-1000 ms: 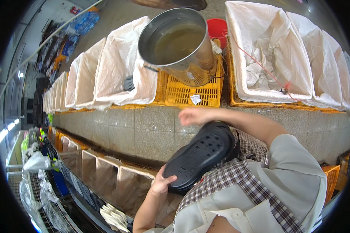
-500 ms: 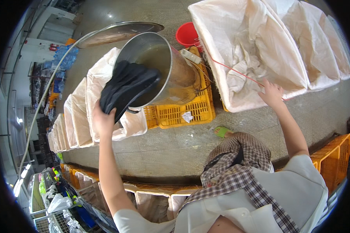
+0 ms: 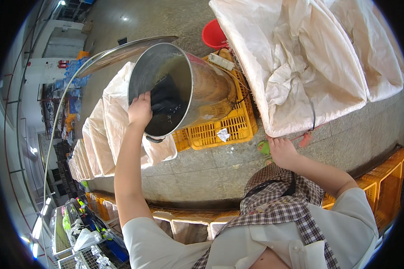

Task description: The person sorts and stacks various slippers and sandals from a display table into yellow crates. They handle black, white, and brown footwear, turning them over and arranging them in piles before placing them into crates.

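Note:
My left hand reaches over the rim of a tall metal pot, its fingers closed on a piece of black fabric. That fabric hangs down into liquid inside the pot, where small bubbles show around it; its lower part is submerged. My right hand is at the near edge of a large basket lined with white cloth. Its fingers are curled, and a thin red string runs to them along the basket's edge; the fingertips are partly hidden. Crumpled white fabric lies inside the basket.
The pot stands by a yellow plastic crate bearing a crumpled paper and a power strip. A round metal lid is behind it. Cloth-lined baskets line the left; a red bucket stands beyond.
My left hand has moved up and right, lowering the black fabric from the rim into the pot. My right hand has come down and left, closer to my body. The view has shifted slightly.

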Available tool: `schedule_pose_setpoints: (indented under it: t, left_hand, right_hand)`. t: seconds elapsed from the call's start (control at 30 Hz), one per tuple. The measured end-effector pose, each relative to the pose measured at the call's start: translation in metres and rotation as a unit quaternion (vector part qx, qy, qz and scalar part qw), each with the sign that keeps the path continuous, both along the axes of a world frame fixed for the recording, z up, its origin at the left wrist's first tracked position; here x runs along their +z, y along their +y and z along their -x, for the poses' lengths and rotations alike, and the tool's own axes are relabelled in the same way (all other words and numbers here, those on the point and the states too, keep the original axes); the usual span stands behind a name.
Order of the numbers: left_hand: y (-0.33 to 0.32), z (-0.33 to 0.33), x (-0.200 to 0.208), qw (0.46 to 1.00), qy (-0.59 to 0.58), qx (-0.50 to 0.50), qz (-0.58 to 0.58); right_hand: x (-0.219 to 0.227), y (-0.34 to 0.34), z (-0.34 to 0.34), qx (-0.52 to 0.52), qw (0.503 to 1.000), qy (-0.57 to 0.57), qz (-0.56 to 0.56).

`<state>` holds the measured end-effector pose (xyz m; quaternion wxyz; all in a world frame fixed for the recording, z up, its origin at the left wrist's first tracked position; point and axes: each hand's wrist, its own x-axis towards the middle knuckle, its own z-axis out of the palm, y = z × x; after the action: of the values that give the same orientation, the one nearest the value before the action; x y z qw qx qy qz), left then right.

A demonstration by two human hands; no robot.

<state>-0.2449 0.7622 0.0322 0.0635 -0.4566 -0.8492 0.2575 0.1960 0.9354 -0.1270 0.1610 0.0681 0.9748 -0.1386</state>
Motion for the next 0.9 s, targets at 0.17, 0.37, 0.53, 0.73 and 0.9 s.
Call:
schedule_pose_setpoints:
  t: [0.17, 0.37, 0.53, 0.73, 0.9]
  left_hand:
    - [0.01, 0.007, -0.027, 1.0, -0.006, -0.013, 0.018]
    - [0.008, 0.011, -0.048, 0.999, -0.007, 0.021, 0.038]
    - [0.008, 0.013, -0.071, 0.998, 0.011, -0.019, 0.053]
    - [0.007, 0.018, -0.084, 0.997, 0.012, -0.018, 0.076]
    - [0.001, 0.013, -0.072, 0.998, 0.033, -0.015, 0.053]
  right_hand:
    - [-0.09, -0.015, -0.007, -0.061, 0.983, -0.11, -0.131]
    - [-0.105, -0.013, -0.032, -0.128, 0.992, -0.02, 0.009]
    - [-0.089, -0.027, -0.058, -0.16, 0.983, 0.054, 0.068]
    - [-0.098, -0.038, -0.089, -0.174, 0.981, 0.052, 0.068]
    - [-0.101, -0.041, -0.102, -0.193, 0.978, 0.024, 0.073]
